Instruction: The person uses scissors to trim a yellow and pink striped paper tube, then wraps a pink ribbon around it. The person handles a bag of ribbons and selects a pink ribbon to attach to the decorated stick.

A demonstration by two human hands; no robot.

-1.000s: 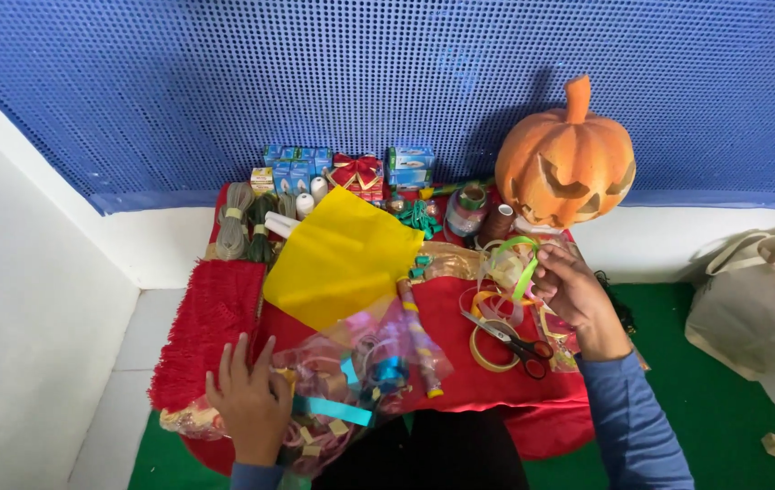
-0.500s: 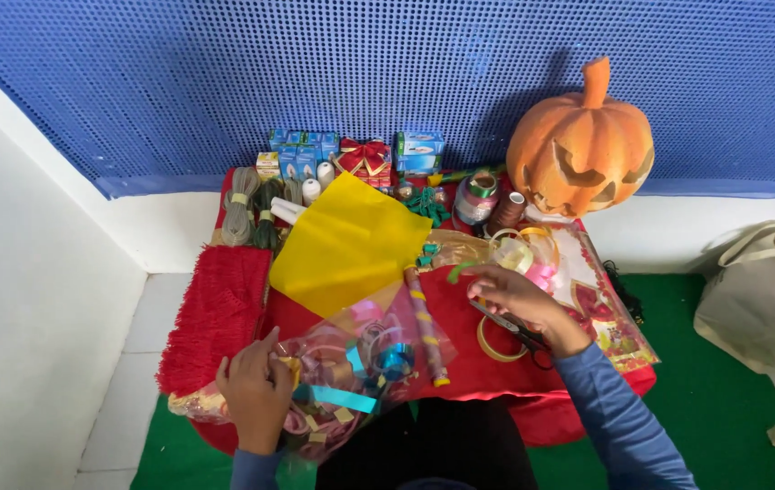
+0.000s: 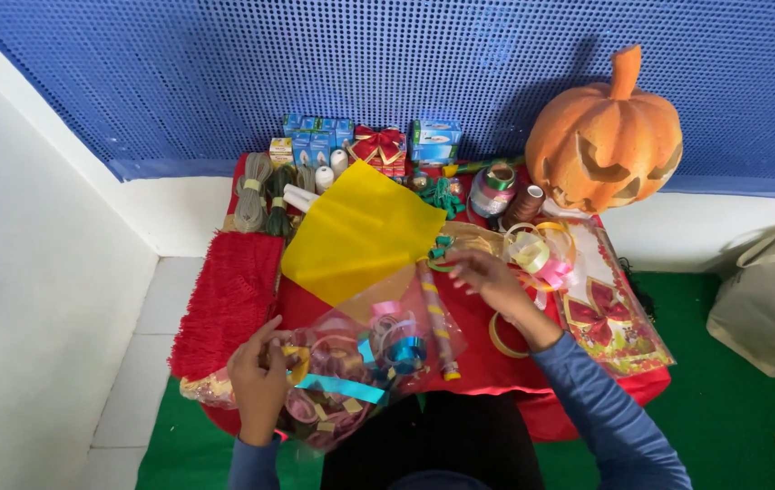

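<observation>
Clear plastic bag [image 3: 351, 363]: lies at the near edge of the table [image 3: 496, 363], stuffed with coiled ribbons, partly overhanging toward the person.
Left hand [image 3: 258, 381]: fingers curled, gripping the bag's left end, thumb at a yellow ribbon coil.
Right hand [image 3: 492, 281]: fingers loosely spread, palm down, reaching just beside the yellow sheet [image 3: 360, 231]; it appears to hold nothing.
Risk: bag could slide off the near edge if the grip loosens; coils may spill from its mouth.
Snag risk: loose ribbon loops [image 3: 541, 249] lie beside the reaching wrist and could catch the sleeve.
Around: carved pumpkin [image 3: 605, 136] at back right, twine bundles [image 3: 260, 195] at back left, striped stick [image 3: 437, 318] beside the bag.
In the way: yellow sheet covers the table's middle.
</observation>
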